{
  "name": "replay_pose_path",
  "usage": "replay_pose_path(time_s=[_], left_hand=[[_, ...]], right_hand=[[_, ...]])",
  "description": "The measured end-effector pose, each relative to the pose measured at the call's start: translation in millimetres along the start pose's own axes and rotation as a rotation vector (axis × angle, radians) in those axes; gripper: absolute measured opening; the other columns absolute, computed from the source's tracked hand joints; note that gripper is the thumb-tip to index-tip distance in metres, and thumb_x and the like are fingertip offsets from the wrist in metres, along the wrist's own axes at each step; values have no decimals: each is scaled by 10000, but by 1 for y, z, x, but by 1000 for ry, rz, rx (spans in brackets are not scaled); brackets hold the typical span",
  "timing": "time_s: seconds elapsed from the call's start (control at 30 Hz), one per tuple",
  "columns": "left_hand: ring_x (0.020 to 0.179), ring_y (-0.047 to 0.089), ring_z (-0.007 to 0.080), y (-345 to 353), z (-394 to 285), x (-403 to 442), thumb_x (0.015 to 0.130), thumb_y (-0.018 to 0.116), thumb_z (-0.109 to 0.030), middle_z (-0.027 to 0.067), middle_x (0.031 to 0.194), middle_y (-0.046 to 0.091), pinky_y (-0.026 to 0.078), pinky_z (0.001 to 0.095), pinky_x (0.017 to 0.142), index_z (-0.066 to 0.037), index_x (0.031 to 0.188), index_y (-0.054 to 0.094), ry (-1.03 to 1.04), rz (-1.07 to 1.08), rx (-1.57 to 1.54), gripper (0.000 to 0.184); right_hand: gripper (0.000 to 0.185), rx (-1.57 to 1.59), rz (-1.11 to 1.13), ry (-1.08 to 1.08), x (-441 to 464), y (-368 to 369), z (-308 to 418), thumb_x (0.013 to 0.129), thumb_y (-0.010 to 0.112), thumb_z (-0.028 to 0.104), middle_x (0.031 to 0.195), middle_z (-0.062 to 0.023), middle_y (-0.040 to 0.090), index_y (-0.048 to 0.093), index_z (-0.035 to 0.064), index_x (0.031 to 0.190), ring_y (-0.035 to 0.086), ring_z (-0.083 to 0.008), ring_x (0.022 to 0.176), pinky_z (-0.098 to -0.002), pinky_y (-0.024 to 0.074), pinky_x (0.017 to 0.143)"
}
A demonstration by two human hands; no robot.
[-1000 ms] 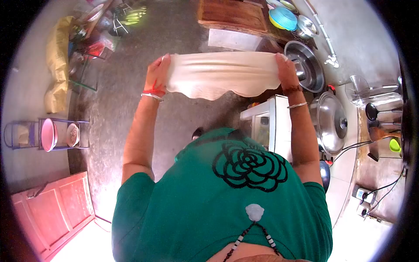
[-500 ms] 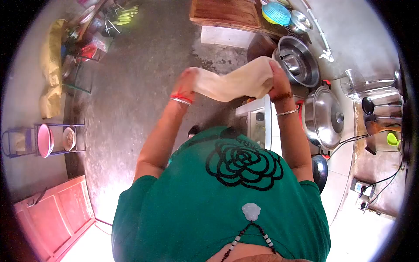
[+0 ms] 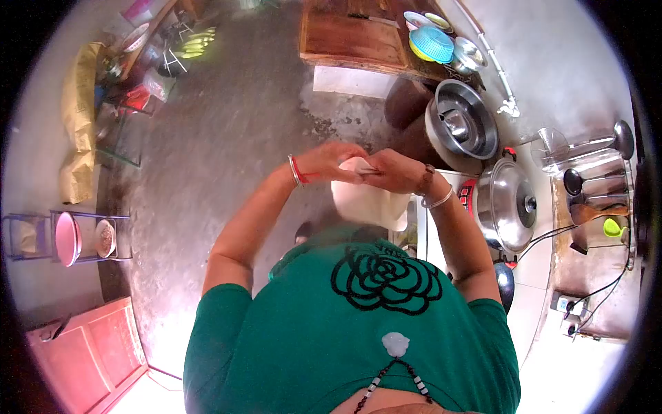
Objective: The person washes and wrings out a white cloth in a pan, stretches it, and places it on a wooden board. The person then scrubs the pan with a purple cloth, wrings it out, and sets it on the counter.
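A limp, cream-coloured cloth point(image 3: 369, 203) hangs down in front of my body from both hands, which are close together at its upper edge. My left hand point(image 3: 336, 161) pinches the top of the cloth from the left. My right hand point(image 3: 394, 171) is closed on it from the right, and the fingertips of the two hands nearly meet. The grip hides part of the gathered top edge. Below, the cloth's lower end reaches near the white stand and the front of my green shirt point(image 3: 386, 331).
To my right, a lidded steel pot point(image 3: 507, 205) stands on a white counter, with a large metal basin point(image 3: 465, 119) beyond it. A wooden table point(image 3: 352, 38) with colanders point(image 3: 432, 45) is ahead. Utensils point(image 3: 600, 183) hang on the right wall. A pink bowl point(image 3: 67, 239) sits at left.
My hands have come together from wide apart and moved lower, nearer my body. The cloth, stretched between them before, now hangs down from the joined hands.
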State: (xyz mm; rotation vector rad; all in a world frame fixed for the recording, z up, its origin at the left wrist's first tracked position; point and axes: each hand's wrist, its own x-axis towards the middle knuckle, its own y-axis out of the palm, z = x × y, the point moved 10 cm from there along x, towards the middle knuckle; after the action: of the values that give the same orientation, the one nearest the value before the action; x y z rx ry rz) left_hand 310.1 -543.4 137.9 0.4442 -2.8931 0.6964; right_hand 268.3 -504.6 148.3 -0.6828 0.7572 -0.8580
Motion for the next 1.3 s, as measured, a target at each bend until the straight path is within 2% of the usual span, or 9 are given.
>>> replay_pose_path(time_s=[0.17, 0.23, 0.3, 0.37, 0.43, 0.93, 1.03, 1.13, 1.3], left_hand=[[743, 510, 114, 0, 99, -30, 811, 670, -275, 6, 813, 591, 415, 254, 656, -27, 902, 620, -398, 121, -108, 269], [670, 472, 90, -26, 93, -32, 851, 640, -239, -28, 745, 561, 380, 254, 576, -34, 846, 614, -194, -30, -55, 206], [645, 465, 63, -57, 110, -44, 876, 616, -197, -52, 696, 538, 365, 243, 536, -52, 822, 628, -196, -351, -667, 156], [645, 481, 54, -84, 86, -44, 883, 607, -182, -55, 694, 547, 379, 230, 540, -53, 829, 635, -237, -313, -523, 142], [646, 497, 46, -106, 83, -40, 889, 598, -168, -58, 692, 555, 393, 217, 544, -55, 837, 642, -260, -277, -359, 132], [606, 468, 33, -164, 158, 28, 849, 630, -120, -71, 670, 537, 373, 198, 518, -33, 805, 632, -325, -249, -69, 98], [626, 490, 61, -179, 173, 35, 853, 624, -146, -61, 670, 549, 388, 234, 539, -44, 765, 624, -237, -434, 80, 135], [643, 497, 61, -179, 192, 39, 849, 634, -165, -57, 670, 549, 403, 233, 562, -52, 809, 654, -398, -467, -135, 122], [639, 507, 57, -188, 221, 43, 810, 667, -163, -16, 693, 584, 414, 230, 554, -8, 894, 663, -611, -478, 76, 176]], right_hand=[[250, 155, -97, 13, 1, -29, -13, 830, 583, 225, 769, -236, 567, 573, -16, 896, 543, -334, 649, -391, 438, 616], [261, 132, -153, 22, 5, -38, -25, 835, 595, 236, 717, -207, 554, 565, -21, 876, 504, -202, 612, -361, 434, 604], [314, 220, -165, 138, 9, -41, -50, 851, 600, 284, 622, -136, 476, 552, -26, 831, 411, -114, 617, -334, 417, 578], [315, 201, -227, 191, 16, -48, -85, 849, 603, 294, 619, -113, 486, 572, -19, 834, 435, -103, 616, -315, 417, 567], [198, 350, -333, 193, 17, -55, -100, 868, 615, 191, 670, 49, 469, 578, 12, 794, 407, -50, 629, -232, 358, 527], [149, 758, -411, 155, 54, -59, -209, 846, 630, 158, 785, -4, 593, 592, 20, 889, 532, -97, 760, -247, 447, 691], [160, 826, -375, 190, 58, -62, -232, 850, 629, 171, 790, -3, 596, 590, 24, 901, 536, -96, 767, -249, 449, 697], [148, 778, -390, 71, 79, -68, -261, 849, 619, 164, 775, -9, 592, 587, 27, 897, 533, -89, 747, -260, 454, 668], [132, 860, -447, 81, 99, -76, -296, 842, 616, 153, 755, 4, 575, 584, 39, 900, 529, -82, 715, -251, 453, 654]])
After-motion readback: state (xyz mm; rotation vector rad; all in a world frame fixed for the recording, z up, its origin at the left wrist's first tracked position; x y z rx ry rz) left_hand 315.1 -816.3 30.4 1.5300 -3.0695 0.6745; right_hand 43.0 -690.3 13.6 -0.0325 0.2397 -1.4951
